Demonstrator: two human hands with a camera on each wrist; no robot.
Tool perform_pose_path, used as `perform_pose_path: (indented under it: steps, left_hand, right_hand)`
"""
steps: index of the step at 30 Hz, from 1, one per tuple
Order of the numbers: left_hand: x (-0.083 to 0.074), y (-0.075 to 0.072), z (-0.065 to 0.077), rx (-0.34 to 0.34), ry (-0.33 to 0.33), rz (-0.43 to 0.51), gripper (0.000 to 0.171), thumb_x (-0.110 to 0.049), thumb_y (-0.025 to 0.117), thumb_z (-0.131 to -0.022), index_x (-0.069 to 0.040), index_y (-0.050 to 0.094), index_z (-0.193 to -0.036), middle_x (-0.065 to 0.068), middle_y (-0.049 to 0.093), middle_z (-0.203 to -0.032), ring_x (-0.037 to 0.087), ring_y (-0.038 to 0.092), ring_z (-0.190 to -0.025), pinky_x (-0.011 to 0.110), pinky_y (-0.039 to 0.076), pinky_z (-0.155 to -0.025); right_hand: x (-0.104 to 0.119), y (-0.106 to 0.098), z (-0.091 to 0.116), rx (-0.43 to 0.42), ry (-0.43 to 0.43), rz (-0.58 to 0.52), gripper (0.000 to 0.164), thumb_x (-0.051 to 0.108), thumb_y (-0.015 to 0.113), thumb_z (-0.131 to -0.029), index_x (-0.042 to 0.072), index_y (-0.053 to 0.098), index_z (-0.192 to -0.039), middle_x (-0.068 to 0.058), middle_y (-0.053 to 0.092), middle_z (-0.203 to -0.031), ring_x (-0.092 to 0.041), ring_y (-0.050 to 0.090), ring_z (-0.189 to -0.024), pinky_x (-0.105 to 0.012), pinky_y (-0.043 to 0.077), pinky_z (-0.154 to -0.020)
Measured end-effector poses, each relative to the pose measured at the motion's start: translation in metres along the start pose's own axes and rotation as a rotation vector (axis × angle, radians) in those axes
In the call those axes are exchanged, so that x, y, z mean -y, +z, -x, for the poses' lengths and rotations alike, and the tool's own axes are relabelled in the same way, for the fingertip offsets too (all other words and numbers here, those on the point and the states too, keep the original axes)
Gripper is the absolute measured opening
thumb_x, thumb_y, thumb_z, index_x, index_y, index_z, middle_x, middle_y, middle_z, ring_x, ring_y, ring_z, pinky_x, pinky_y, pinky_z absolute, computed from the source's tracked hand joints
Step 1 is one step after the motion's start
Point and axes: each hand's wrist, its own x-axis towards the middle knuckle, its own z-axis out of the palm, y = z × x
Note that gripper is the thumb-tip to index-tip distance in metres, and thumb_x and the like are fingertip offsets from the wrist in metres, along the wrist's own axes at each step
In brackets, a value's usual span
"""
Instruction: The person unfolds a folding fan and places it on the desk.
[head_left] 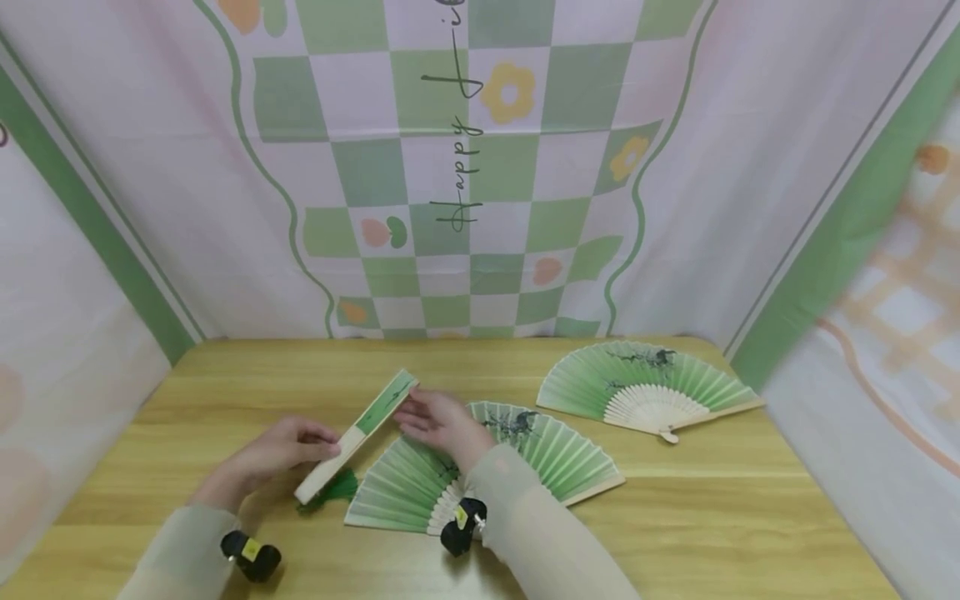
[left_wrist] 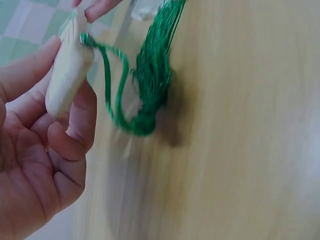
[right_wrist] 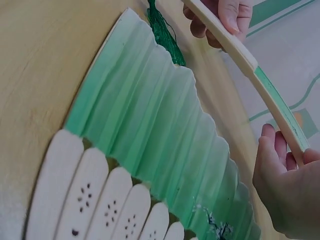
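A folded hand fan (head_left: 358, 435) slants above the table, a pale wooden lower half and a green upper half. My left hand (head_left: 288, 450) pinches its wooden part between thumb and fingers. My right hand (head_left: 442, 421) holds its green end, with thumb and fingers on either side in the right wrist view. From the fan's wooden end hangs a green tassel (left_wrist: 152, 70) on a cord loop. Under my right forearm lies a spread green fan (head_left: 397, 483), partly hidden by the sleeve; its perforated wooden ribs (right_wrist: 82, 197) show in the right wrist view.
A second spread green fan (head_left: 645, 387), painted with a dark branch, lies at the back right of the wooden table (head_left: 720, 517). A checked green and white cloth (head_left: 510, 167) hangs behind the table, and pale curtains close off both sides.
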Motion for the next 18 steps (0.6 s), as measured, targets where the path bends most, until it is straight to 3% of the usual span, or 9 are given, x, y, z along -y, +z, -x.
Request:
perform_pose_path:
  steps: [6, 11, 14, 18]
  left_hand:
    - [-0.009, 0.018, -0.004, 0.042, -0.039, 0.082, 0.047, -0.027, 0.07, -0.092, 0.007, 0.061, -0.124, 0.005, 0.071, -0.101, 0.014, 0.065, -0.087, 0.027, 0.054, -0.073]
    - [-0.02, 0.032, -0.006, 0.081, -0.043, 0.158, 0.052, -0.029, 0.07, -0.092, 0.005, 0.057, -0.129, -0.001, 0.072, -0.096, 0.013, 0.063, -0.081, 0.025, 0.047, -0.067]
    - [-0.028, 0.038, -0.005, 0.127, -0.013, 0.24, 0.055, -0.027, 0.068, -0.094, 0.009, 0.052, -0.132, -0.001, 0.071, -0.098, 0.012, 0.064, -0.083, 0.026, 0.051, -0.071]
    - [-0.04, 0.044, -0.005, 0.177, 0.042, 0.332, 0.05, -0.021, 0.066, -0.096, 0.012, 0.051, -0.131, 0.001, 0.071, -0.099, 0.012, 0.066, -0.085, 0.026, 0.056, -0.076]
  right_hand:
    - [0.002, -0.004, 0.003, -0.036, -0.02, -0.054, 0.03, 0.011, 0.052, -0.102, -0.004, 0.053, -0.127, -0.009, 0.062, -0.094, -0.026, 0.063, -0.097, -0.045, 0.046, -0.109]
    - [0.008, -0.011, 0.008, -0.033, -0.031, -0.053, 0.013, 0.011, 0.053, -0.102, 0.001, 0.058, -0.108, -0.006, 0.061, -0.087, -0.019, 0.061, -0.086, -0.046, 0.044, -0.111]
    - [0.014, -0.015, 0.013, -0.024, -0.041, -0.039, 0.009, 0.012, 0.053, -0.102, 0.004, 0.058, -0.099, -0.005, 0.06, -0.086, -0.018, 0.061, -0.084, -0.045, 0.044, -0.111]
    - [0.023, -0.019, 0.023, -0.009, -0.051, -0.038, 0.009, 0.012, 0.053, -0.101, 0.005, 0.058, -0.099, -0.005, 0.059, -0.088, -0.018, 0.06, -0.087, -0.04, 0.046, -0.105]
